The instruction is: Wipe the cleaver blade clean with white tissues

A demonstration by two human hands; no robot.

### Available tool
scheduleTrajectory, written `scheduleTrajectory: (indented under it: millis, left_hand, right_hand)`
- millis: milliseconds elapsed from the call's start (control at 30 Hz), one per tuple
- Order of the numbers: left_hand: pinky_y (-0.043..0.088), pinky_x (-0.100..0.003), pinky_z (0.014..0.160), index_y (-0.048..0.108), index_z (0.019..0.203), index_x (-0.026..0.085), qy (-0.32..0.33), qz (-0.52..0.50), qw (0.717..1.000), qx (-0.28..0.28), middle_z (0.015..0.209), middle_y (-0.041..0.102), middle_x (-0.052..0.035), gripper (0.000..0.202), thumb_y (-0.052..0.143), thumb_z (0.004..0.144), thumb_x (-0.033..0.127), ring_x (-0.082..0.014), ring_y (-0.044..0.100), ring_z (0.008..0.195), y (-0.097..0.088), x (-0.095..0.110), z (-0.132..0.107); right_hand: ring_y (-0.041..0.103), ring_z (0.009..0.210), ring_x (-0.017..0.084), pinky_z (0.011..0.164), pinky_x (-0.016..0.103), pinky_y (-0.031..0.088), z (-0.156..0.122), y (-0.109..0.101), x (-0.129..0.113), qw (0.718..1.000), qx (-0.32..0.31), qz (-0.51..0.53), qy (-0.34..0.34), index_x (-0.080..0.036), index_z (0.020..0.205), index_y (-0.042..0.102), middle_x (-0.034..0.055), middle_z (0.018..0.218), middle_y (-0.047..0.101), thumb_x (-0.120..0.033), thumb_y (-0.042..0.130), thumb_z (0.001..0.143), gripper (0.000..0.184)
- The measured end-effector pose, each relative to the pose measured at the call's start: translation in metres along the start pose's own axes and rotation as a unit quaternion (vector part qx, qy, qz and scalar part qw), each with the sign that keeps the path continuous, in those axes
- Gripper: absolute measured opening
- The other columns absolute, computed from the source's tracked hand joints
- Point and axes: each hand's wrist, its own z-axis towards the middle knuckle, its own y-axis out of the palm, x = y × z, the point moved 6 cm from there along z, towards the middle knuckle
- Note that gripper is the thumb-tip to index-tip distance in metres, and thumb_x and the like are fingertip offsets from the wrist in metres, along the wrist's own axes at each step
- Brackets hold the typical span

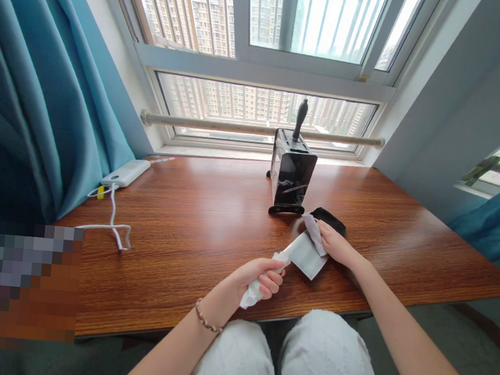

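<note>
My left hand (263,282) is closed around the white-wrapped handle of a cleaver (309,261), whose wide silver blade points away to the right, low over the table. My right hand (333,240) presses a folded white tissue (314,233) against the far part of the blade. Its fingers are together on the tissue. Just beyond that hand lies a flat black object (329,219), partly hidden, its kind unclear. A black knife block (293,179) stands upright behind the blade, with one black handle (300,119) sticking out of its top.
The brown wooden table (196,206) runs up to the window. On its left are a white power strip (126,172) and a white cable (114,216), beside a blue curtain (45,76). A blurred patch (17,290) covers the lower left corner. My knees are under the front edge.
</note>
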Motion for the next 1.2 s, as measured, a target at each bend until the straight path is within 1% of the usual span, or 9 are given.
scheduleTrajectory:
  millis: [200, 300, 400, 533, 733, 900, 1033, 1133, 1200]
  left_hand:
    - [0.015, -0.009, 0.031, 0.041, 0.073, 0.011, 0.005, 0.017, 1.000, -0.003, 0.051, 0.024, 0.0077, 0.015, 0.046, 0.081, 0.023, -0.0001, 0.024, 0.034, 0.000, 0.000, -0.001]
    - [0.014, -0.009, 0.031, 0.041, 0.073, 0.012, 0.012, 0.035, 0.999, 0.005, 0.051, 0.023, 0.0079, 0.015, 0.047, 0.081, 0.023, -0.0001, 0.023, 0.034, -0.001, 0.000, -0.001]
    - [0.014, -0.009, 0.031, 0.041, 0.073, 0.012, 0.018, 0.048, 0.999, 0.009, 0.051, 0.023, 0.0078, 0.016, 0.046, 0.082, 0.024, -0.0002, 0.022, 0.034, -0.001, 0.000, -0.001]
    - [0.014, -0.009, 0.032, 0.041, 0.073, 0.012, 0.022, 0.069, 0.997, 0.011, 0.051, 0.022, 0.0079, 0.016, 0.044, 0.082, 0.024, -0.0006, 0.020, 0.034, 0.000, 0.001, 0.000]
    - [0.014, -0.009, 0.032, 0.042, 0.074, 0.012, 0.020, 0.073, 0.997, 0.002, 0.052, 0.022, 0.0077, 0.015, 0.047, 0.081, 0.025, -0.0003, 0.020, 0.035, -0.002, 0.001, 0.000]
    - [0.017, -0.009, 0.033, 0.044, 0.077, 0.011, 0.030, 0.070, 0.997, -0.010, 0.054, 0.025, 0.0069, 0.013, 0.049, 0.079, 0.023, 0.0003, 0.022, 0.036, -0.004, 0.001, 0.000]
    - [0.018, -0.009, 0.033, 0.046, 0.079, 0.010, 0.021, 0.068, 0.997, -0.015, 0.053, 0.026, 0.0067, 0.014, 0.050, 0.079, 0.024, 0.0001, 0.023, 0.037, -0.003, 0.000, 0.001]
    - [0.017, -0.009, 0.033, 0.047, 0.079, 0.010, 0.010, 0.066, 0.998, -0.009, 0.053, 0.029, 0.0060, 0.023, 0.050, 0.080, 0.033, 0.0001, 0.025, 0.036, -0.003, 0.000, 0.001]
    - [0.017, -0.009, 0.033, 0.047, 0.078, 0.010, 0.005, 0.063, 0.998, -0.015, 0.053, 0.031, 0.0053, 0.031, 0.047, 0.081, 0.041, 0.0000, 0.025, 0.036, -0.002, 0.000, 0.002]
  right_hand:
    - [0.033, 0.125, 0.021, 0.106, 0.040, 0.025, -0.008, -0.006, 0.017, 1.000, 0.007, -0.015, 0.021, -0.015, 0.130, 0.037, 0.0102, 0.134, 0.040, -0.024, 0.031, 0.085, 0.047]
    - [0.033, 0.125, 0.022, 0.105, 0.042, 0.026, -0.015, -0.008, 0.019, 0.999, 0.014, -0.023, 0.026, -0.015, 0.129, 0.038, 0.0104, 0.132, 0.041, -0.023, 0.031, 0.084, 0.046]
    - [0.033, 0.125, 0.023, 0.105, 0.043, 0.026, -0.023, -0.011, 0.011, 0.999, 0.028, -0.034, 0.029, -0.016, 0.130, 0.037, 0.0097, 0.133, 0.040, -0.021, 0.032, 0.083, 0.047]
    - [0.033, 0.125, 0.023, 0.106, 0.042, 0.027, -0.038, -0.014, -0.005, 0.996, 0.042, -0.072, 0.038, -0.012, 0.129, 0.038, 0.0122, 0.134, 0.039, -0.016, 0.032, 0.082, 0.047]
    - [0.033, 0.125, 0.023, 0.104, 0.043, 0.031, -0.055, -0.013, -0.027, 0.994, 0.027, -0.103, -0.002, -0.013, 0.128, 0.040, 0.0102, 0.133, 0.040, -0.008, 0.037, 0.078, 0.051]
    - [0.035, 0.124, 0.022, 0.104, 0.039, 0.033, -0.057, -0.019, -0.057, 0.996, 0.001, -0.086, -0.024, -0.016, 0.126, 0.044, 0.0073, 0.133, 0.042, -0.004, 0.039, 0.074, 0.053]
    - [0.036, 0.124, 0.020, 0.104, 0.037, 0.032, -0.051, -0.026, -0.098, 0.996, -0.047, -0.040, -0.061, -0.015, 0.125, 0.045, 0.0071, 0.133, 0.041, -0.003, 0.038, 0.073, 0.055]
    - [0.032, 0.126, 0.018, 0.105, 0.035, 0.031, -0.047, -0.027, -0.127, 0.990, -0.083, 0.044, -0.105, -0.018, 0.123, 0.048, 0.0035, 0.134, 0.040, 0.000, 0.036, 0.071, 0.057]
    - [0.031, 0.126, 0.018, 0.105, 0.035, 0.030, -0.044, -0.025, -0.137, 0.986, -0.090, 0.091, -0.110, -0.020, 0.120, 0.051, 0.0016, 0.133, 0.041, 0.002, 0.035, 0.070, 0.057]
